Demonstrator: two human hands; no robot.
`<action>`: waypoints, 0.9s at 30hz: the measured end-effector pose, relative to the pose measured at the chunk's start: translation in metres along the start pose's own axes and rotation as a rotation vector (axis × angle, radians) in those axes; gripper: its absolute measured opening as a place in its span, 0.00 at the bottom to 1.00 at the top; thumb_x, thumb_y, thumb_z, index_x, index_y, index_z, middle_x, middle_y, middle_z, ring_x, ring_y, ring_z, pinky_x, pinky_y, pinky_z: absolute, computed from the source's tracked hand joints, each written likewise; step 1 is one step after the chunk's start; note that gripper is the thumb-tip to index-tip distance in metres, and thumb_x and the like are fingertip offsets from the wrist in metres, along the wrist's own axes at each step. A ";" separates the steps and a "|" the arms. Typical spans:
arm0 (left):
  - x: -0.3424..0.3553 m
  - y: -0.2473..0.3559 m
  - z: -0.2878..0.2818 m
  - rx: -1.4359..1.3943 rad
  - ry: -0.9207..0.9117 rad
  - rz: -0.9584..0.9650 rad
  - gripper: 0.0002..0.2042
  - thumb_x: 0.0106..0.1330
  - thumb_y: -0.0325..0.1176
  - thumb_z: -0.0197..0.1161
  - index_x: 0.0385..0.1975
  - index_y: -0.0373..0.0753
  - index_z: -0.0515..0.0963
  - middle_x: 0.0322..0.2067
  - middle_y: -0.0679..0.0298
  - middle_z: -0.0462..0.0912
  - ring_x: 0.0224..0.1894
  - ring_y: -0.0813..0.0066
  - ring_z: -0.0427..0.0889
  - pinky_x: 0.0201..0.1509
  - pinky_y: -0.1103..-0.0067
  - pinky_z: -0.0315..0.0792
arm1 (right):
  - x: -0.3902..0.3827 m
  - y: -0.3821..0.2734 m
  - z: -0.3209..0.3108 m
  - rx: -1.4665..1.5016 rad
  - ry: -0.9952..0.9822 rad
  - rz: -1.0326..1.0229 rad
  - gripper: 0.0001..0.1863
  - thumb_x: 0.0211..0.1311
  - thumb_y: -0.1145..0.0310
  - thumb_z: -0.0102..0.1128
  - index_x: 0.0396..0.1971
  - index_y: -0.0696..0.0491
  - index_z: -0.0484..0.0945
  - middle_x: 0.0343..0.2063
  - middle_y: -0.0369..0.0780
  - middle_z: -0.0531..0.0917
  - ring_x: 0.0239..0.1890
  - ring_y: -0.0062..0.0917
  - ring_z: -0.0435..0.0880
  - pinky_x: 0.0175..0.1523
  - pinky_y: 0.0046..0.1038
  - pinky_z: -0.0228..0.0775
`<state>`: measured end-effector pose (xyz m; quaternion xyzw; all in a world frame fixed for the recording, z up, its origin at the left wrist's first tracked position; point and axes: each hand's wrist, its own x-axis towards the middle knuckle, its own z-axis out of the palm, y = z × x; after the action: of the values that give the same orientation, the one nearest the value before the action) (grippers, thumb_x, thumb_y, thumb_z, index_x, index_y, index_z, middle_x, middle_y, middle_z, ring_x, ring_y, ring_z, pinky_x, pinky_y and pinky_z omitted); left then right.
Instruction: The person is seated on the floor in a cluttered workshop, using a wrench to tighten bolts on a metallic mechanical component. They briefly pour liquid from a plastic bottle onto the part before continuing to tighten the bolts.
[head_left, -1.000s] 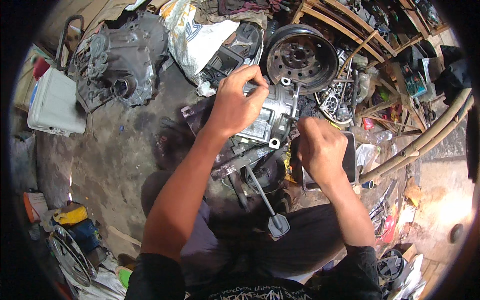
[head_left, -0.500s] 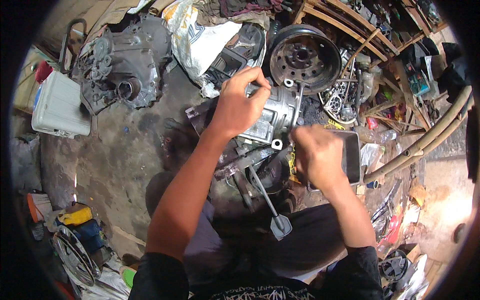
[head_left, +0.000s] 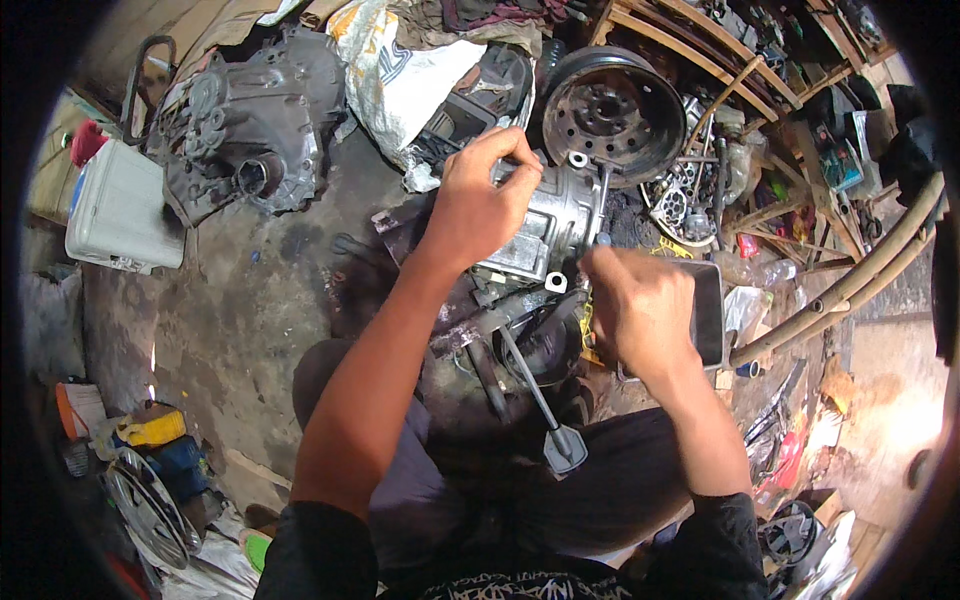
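Note:
A silver, ribbed metal housing (head_left: 548, 222) with bolt lugs, like a car air-conditioning compressor, lies over a dark, worn metal vise (head_left: 470, 325) in front of me. My left hand (head_left: 487, 195) is closed on the housing's left end, thumb and forefinger bent together; its other fingers are hidden. At the housing's right end my right hand (head_left: 645, 305) is closed in a fist. What it grips is hidden by the fingers. A thin metal rod (head_left: 605, 185) with a rounded end stands along that end, just above the fist. From the vise a grey bar with a paddle-shaped end (head_left: 566, 452) points toward me.
A large gearbox casing (head_left: 250, 125) and a pale plastic box (head_left: 125, 205) lie at left. A steel wheel rim (head_left: 612, 115), white sack (head_left: 400, 70) and dark rectangular tray (head_left: 708, 315) surround the vise. Bent wooden poles (head_left: 830, 300) stand at right.
My right hand has shifted very slightly, its blur gone and its knuckles showing more plainly. The left hand keeps its place on the housing. The whole view has moved slightly.

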<state>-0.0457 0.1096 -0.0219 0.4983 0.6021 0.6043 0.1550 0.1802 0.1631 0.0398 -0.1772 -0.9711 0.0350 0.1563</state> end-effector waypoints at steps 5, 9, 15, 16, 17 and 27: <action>0.000 0.002 -0.003 0.045 0.008 0.036 0.02 0.67 0.22 0.59 0.35 0.30 0.77 0.39 0.53 0.88 0.47 0.66 0.88 0.56 0.71 0.78 | -0.009 0.006 0.004 0.068 -0.061 -0.020 0.18 0.41 0.75 0.71 0.36 0.51 0.77 0.24 0.40 0.82 0.29 0.42 0.87 0.32 0.44 0.77; 0.002 0.003 -0.001 0.032 0.011 0.025 0.02 0.67 0.22 0.59 0.34 0.30 0.77 0.39 0.52 0.88 0.47 0.63 0.89 0.56 0.71 0.78 | -0.019 0.012 0.005 0.095 -0.061 0.013 0.14 0.45 0.76 0.69 0.35 0.51 0.79 0.24 0.41 0.82 0.29 0.42 0.87 0.31 0.45 0.76; 0.001 0.011 0.000 0.052 -0.004 -0.010 0.02 0.66 0.22 0.59 0.35 0.30 0.77 0.39 0.53 0.87 0.49 0.61 0.88 0.58 0.70 0.77 | -0.018 0.009 -0.011 0.093 -0.093 0.085 0.08 0.57 0.74 0.69 0.36 0.50 0.82 0.23 0.41 0.80 0.28 0.42 0.86 0.32 0.44 0.76; 0.001 0.011 -0.001 0.053 -0.006 -0.025 0.02 0.66 0.21 0.59 0.35 0.30 0.77 0.38 0.53 0.87 0.49 0.61 0.88 0.58 0.70 0.77 | -0.017 0.008 -0.013 0.120 -0.130 0.104 0.08 0.60 0.74 0.69 0.38 0.52 0.82 0.25 0.42 0.80 0.30 0.44 0.86 0.34 0.45 0.77; 0.000 0.011 -0.002 0.038 -0.004 -0.012 0.02 0.66 0.21 0.59 0.35 0.30 0.76 0.38 0.53 0.86 0.49 0.61 0.88 0.58 0.69 0.76 | -0.015 0.006 -0.016 0.130 -0.144 0.107 0.09 0.60 0.75 0.69 0.39 0.52 0.82 0.26 0.43 0.81 0.31 0.45 0.86 0.35 0.45 0.78; -0.001 0.016 -0.001 0.029 0.002 -0.044 0.04 0.62 0.18 0.61 0.34 0.31 0.76 0.37 0.52 0.84 0.50 0.57 0.88 0.58 0.67 0.77 | -0.011 0.013 -0.025 0.200 -0.225 0.033 0.17 0.45 0.78 0.69 0.40 0.55 0.78 0.28 0.43 0.80 0.32 0.42 0.85 0.35 0.43 0.78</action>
<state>-0.0395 0.1044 -0.0077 0.4865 0.6219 0.5924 0.1602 0.2018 0.1713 0.0592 -0.1717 -0.9711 0.1536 0.0625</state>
